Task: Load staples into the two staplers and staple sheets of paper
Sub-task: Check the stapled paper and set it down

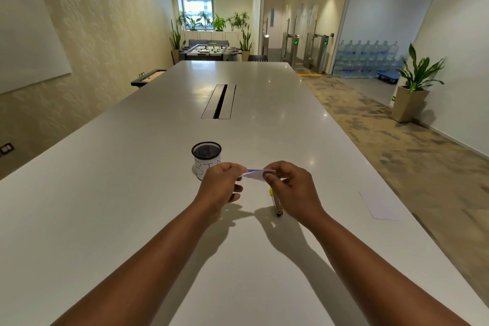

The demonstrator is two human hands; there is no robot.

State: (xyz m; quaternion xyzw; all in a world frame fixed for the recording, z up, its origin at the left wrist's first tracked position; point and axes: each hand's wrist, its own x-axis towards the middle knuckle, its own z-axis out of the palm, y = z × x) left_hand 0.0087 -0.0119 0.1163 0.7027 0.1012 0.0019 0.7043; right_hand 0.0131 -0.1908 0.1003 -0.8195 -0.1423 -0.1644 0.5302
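A small white box with a blue edge [254, 174], judged to be the staple box, is held above the white table [132, 193] just below the centre of the frame. It is pinched at its left end by the left hand [221, 186] and at its right end by the right hand [291, 189]; both grips are closed on the box with thumb and fingertips, the remaining fingers curled. The long axis of the box runs left to right across the frame, between the two hands.

A stapler with a yellow tip [276, 204] lies on the table directly below the box, partly hidden by the right hand. Its long axis runs from the centre of the frame toward the lower edge, roughly crosswise to the box. The right hand is the nearer to it. Whether the stapler is open cannot be determined.

A black mesh cup [206, 152] stands just left of the left hand. A sheet of paper [378, 206] lies well apart, at the right of the frame.

The box is judged not yet opened
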